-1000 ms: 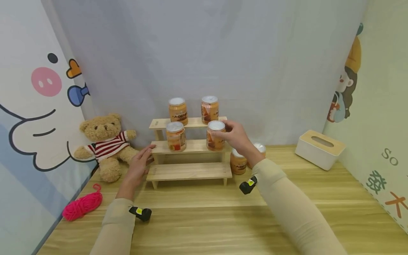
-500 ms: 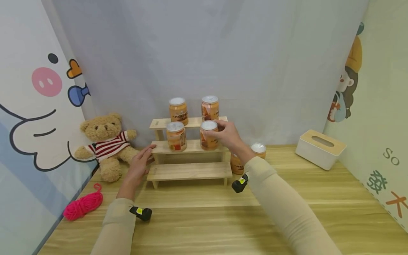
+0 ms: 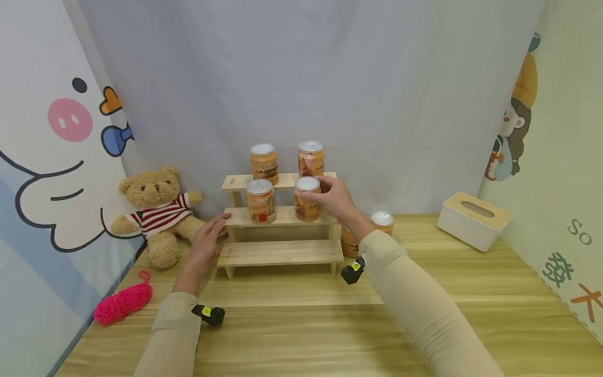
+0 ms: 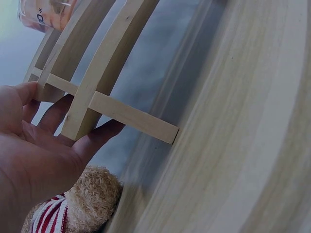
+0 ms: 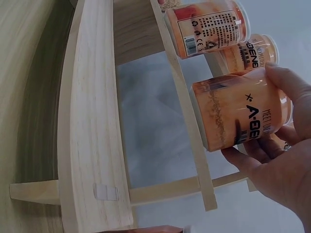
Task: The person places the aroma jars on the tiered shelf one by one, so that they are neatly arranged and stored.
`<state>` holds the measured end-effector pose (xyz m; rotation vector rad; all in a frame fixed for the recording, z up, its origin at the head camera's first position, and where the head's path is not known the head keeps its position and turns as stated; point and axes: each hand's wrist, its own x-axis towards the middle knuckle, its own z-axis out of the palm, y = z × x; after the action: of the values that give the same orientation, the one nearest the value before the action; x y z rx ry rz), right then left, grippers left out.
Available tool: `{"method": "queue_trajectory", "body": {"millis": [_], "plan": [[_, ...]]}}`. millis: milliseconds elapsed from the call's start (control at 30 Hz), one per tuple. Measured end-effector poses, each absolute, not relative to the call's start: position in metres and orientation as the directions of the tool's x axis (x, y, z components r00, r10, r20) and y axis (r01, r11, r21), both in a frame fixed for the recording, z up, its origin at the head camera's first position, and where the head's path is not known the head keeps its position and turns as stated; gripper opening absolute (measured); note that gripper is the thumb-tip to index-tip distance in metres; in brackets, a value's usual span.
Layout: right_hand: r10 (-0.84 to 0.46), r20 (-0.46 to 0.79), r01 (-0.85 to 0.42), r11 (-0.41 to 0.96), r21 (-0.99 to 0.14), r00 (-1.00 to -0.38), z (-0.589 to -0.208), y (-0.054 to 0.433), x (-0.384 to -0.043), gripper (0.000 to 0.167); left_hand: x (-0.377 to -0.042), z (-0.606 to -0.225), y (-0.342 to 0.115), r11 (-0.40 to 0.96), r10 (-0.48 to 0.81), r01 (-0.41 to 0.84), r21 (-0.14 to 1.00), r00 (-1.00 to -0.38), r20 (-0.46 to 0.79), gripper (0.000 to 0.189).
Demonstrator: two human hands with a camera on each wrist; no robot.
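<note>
Orange-labelled can (image 3: 306, 210) sits at the middle tier (image 3: 286, 215) of the wooden stand (image 3: 282, 252), right hand (image 3: 336, 199) gripping it, left hand (image 3: 203, 248) resting extended fingers (image 4: 99, 137) against the stand's end: square that base, then release gently!

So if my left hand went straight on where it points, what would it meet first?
Your left hand would likely meet the wooden stand first: its fingers seem to touch the stand's left end, though exact depth is hard to judge.

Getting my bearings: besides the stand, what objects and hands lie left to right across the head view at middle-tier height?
Teddy bear, left hand, middle-tier left jar, held jar, right hand, rightmost jar, tissue box.
</note>
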<state>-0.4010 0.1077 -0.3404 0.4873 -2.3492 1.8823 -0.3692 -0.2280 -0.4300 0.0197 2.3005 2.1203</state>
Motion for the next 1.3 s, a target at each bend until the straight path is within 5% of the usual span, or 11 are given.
{"method": "queue_trajectory", "body": {"millis": [467,1300], "plan": [[-0.105,0.229,-0.244,0.166,-0.955,-0.968,-0.344,0.142,-0.388,0.073,-0.369,-0.429,-0.227,0.077,0.033,0.009,0.997,-0.999,0.006,0.055],[0.019,0.261,-0.241,0.321,-0.916,-0.965,-0.383,0.260,-0.370,0.072,-0.369,-0.431,-0.229,0.077,0.035,0.002,0.997,-0.999,-0.001,0.057]]}}
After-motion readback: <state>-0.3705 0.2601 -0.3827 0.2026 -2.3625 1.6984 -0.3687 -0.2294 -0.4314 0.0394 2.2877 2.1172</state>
